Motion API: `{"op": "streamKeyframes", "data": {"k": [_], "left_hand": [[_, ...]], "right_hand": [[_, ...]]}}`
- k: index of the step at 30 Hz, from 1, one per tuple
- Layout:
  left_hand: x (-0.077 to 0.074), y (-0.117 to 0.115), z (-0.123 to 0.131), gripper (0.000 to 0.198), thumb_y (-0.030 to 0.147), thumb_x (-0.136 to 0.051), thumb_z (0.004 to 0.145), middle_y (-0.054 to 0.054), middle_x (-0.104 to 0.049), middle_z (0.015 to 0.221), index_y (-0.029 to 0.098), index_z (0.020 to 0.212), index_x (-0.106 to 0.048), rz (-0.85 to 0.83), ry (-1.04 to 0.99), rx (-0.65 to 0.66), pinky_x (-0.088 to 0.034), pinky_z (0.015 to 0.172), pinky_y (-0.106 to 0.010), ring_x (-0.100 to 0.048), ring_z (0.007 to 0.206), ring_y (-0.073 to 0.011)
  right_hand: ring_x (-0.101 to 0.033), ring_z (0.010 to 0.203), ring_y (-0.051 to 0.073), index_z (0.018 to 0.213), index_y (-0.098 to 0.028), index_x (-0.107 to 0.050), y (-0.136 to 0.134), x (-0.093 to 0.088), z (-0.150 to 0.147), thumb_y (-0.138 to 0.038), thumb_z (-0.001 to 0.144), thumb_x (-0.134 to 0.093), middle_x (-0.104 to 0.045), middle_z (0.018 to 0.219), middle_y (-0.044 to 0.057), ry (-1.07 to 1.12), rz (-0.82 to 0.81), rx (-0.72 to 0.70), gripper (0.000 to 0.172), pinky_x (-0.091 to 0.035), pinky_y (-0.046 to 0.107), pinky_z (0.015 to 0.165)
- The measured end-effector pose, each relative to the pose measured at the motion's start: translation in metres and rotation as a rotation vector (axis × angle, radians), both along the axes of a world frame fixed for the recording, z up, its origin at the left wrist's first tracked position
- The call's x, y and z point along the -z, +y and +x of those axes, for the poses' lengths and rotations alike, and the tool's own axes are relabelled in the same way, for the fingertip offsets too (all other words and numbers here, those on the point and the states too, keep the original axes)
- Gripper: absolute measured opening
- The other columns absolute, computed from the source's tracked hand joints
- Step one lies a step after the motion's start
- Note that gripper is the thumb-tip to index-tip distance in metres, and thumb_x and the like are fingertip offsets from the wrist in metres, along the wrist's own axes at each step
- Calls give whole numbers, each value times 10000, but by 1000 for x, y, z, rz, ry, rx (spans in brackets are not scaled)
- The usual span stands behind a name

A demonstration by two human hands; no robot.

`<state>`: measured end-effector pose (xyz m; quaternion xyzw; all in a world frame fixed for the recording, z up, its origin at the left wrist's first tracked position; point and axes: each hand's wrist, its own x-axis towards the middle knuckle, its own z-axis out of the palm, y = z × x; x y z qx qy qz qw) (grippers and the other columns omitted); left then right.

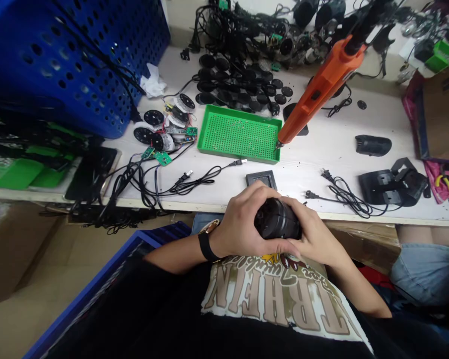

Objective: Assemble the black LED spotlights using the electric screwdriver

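Both hands grip a rounded black plastic housing [279, 219] close to my body, at the table's front edge. My left hand [243, 219] wraps its left side, with the thumb along the near face. On the opposite side my right hand [310, 232] is closed around it, and the two thumbs meet in front. What lies under the housing is hidden. Just beyond it sits a small black square frame [261, 179]. An orange electric screwdriver [318, 89] hangs with its tip at the right end of a green perforated tray [217, 149] holding scattered small screws.
Black discs [228, 82] and tangled cables [224, 30] fill the back. Wired assemblies with green boards [162, 157] lie left, near a blue crate [108, 75]. To the right are a coiled plug cord [346, 194], black housing parts [385, 187] and a cardboard box [441, 109].
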<state>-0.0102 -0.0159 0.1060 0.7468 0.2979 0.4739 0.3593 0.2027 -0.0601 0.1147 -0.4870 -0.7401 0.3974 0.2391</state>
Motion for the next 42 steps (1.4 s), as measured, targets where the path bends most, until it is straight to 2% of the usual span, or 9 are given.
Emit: {"op": "streamKeyframes", "data": {"k": [3,7,14,18,24,27,31,37,42], "left_hand": [[6,-8,-6,651,664,-873,696,-41,-626,933,252,1099,-571,-61,129,117,-552,661,-380,-646,796,-229],[18,-17,-10,418,496,-781,820,-43,-609,944,245,1071,-560,-119,247,160,-563,676,-386,-652,815,-232],[29,-21,-4,296,424,-747,853,-27,-588,898,242,974,-548,-209,271,156,-539,667,-380,-626,787,-222],[32,-13,-3,273,445,-728,881,-22,-591,873,242,946,-559,-258,214,163,-516,658,-368,-611,774,-214],[41,-3,-8,276,445,-751,881,-6,-615,868,251,993,-590,-338,90,95,-512,702,-357,-625,795,-200],[47,-4,-13,306,464,-737,900,-25,-636,937,252,1085,-616,-348,26,7,-525,726,-354,-645,835,-201],[49,-6,-16,344,470,-736,893,-34,-636,997,255,1140,-630,-269,-34,-83,-538,776,-355,-652,912,-210],[45,-6,-10,331,441,-726,893,-39,-625,1018,261,1157,-641,-252,-91,-100,-530,809,-358,-638,940,-209],[41,5,-4,334,417,-727,893,-45,-644,1042,260,1177,-648,-243,-80,-77,-521,856,-366,-641,977,-216]], "right_hand": [[-736,983,312,1375,-200,-541,-14,13,-8,-849,809,-610,-743,1189,154,22,-89,-24,864,-593,429,798],[-723,817,245,1319,-188,-559,-28,38,-17,-815,836,-617,-758,1009,93,106,-71,20,794,-571,353,668],[-733,758,240,1316,-163,-603,-36,59,-20,-797,850,-614,-770,924,79,118,36,91,787,-591,356,653],[-762,844,265,1335,-159,-612,-32,56,-20,-782,857,-624,-794,1024,107,134,-17,119,785,-609,381,719],[-757,1083,301,1402,-221,-600,-18,36,-26,-668,874,-705,-777,1227,116,86,-186,169,700,-606,458,908],[-721,1193,315,1403,-249,-610,-13,31,-26,-669,800,-784,-742,1319,126,94,-102,234,755,-576,507,1019],[-710,1197,294,1372,-260,-639,-14,34,-23,-658,752,-831,-737,1306,115,207,-36,296,762,-568,497,1041],[-680,1212,249,1353,-313,-666,-17,45,-29,-565,824,-814,-733,1296,74,385,30,370,605,-548,498,1066],[-681,1223,252,1323,-280,-681,-6,43,-18,-596,804,-819,-722,1312,89,436,0,375,623,-532,502,1097]]}}
